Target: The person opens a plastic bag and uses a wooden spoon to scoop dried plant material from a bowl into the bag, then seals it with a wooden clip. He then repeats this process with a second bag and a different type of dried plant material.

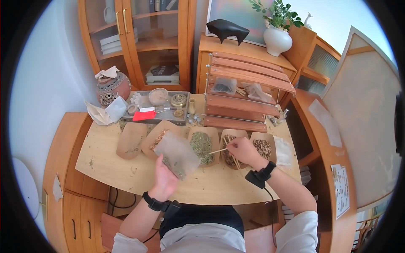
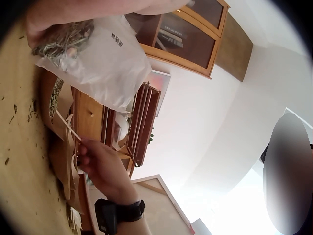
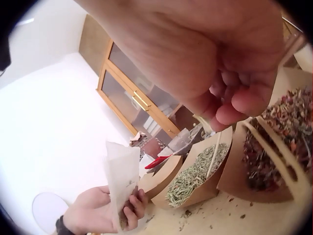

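My left hand (image 1: 166, 177) holds a translucent pouch (image 1: 179, 154) from below, with dried herbs in its bottom. In the left wrist view the pouch (image 2: 105, 63) shows a small printed code. My right hand (image 1: 242, 149) pinches a thin pale stick (image 1: 218, 150), whose far end reaches the tray of green dried herbs (image 1: 201, 147). From the right wrist view, the stick (image 3: 214, 155) lies over the green herbs (image 3: 195, 176). Wooden tongs (image 3: 276, 152) rest in the neighbouring tray of reddish-brown bits (image 3: 254, 169), below my right hand (image 3: 230, 78).
More paper trays (image 1: 128, 145) stand in the row, one at the right with brown pieces (image 1: 262, 147). Behind are a grey tray (image 1: 145, 93) of small jars, a red packet (image 1: 144, 115) and a wooden rack (image 1: 240, 111). A white packet (image 1: 283, 152) lies at the right.
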Motion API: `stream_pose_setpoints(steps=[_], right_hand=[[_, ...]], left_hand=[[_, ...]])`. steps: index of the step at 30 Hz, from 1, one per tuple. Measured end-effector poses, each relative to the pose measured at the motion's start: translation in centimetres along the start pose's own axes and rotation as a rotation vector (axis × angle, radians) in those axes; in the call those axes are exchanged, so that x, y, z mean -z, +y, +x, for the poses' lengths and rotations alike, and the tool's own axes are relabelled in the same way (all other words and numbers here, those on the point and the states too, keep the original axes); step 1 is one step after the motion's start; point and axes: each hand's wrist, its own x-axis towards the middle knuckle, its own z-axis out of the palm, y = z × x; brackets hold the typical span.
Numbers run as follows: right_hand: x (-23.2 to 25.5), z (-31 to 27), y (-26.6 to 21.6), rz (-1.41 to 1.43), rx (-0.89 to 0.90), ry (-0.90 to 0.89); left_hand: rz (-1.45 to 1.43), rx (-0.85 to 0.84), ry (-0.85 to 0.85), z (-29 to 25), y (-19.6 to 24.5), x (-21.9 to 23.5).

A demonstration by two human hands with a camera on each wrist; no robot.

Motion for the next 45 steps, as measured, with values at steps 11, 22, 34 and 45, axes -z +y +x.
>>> stream_pose_setpoints(steps=[11,22,34,45], right_hand=[[-0.4,1.3,0.5,0.524,-0.325,-0.240],[3.0,0.5,-1.0,0.649,-0.258,-0.251],[3.5,-1.4,-6.8,0.409,0.020,-0.143],[1.1,2.9,0.5,-0.080,0.153,0.223]], left_hand=[[0.016,-0.008,-0.019,-0.1,-0.1,0.5],[0.024,0.007,-0.024,0.3,-0.5,-0.2],[0.034,-0.005,-0.024,0.0,-0.5,-1.7],[0.004,-0.010,-0.010,-0.3,0.2,0.1]])
